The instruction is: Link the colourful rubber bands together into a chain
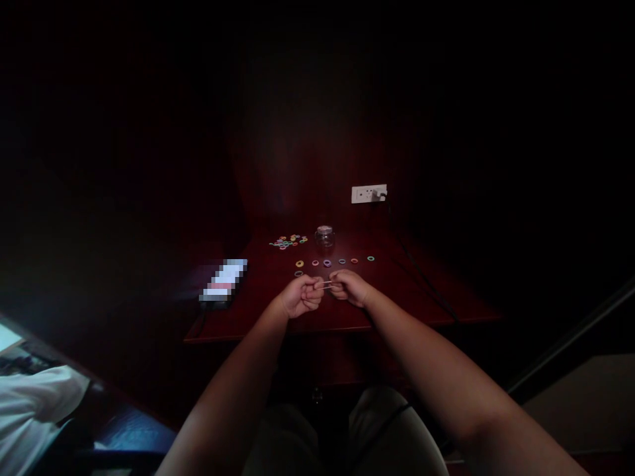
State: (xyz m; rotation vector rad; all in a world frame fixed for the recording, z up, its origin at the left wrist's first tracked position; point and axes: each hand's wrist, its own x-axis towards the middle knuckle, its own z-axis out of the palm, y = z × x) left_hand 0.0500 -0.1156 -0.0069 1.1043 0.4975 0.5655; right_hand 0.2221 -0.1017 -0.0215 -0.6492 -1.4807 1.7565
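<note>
Between my two hands a thin, pale hair tie (325,283) is pulled into two near-parallel strands. My left hand (303,297) pinches one end of it, fingers curled. At the other end my right hand (349,289) grips it the same way. Just beyond the hands, small ring-shaped hair ties lie in a row, among them a yellow one (299,264), a purple one (327,263) and a green one (371,258). A greyish hair tie (298,274) lies just above my left hand, nearer than the row.
A loose pile of coloured hair ties (289,243) lies at the back left, beside a clear jar (325,238). A lit phone (224,281) rests on the left. A black cable (417,266) runs down the right from the wall socket (369,194). A white sleeve (40,403) shows lower left.
</note>
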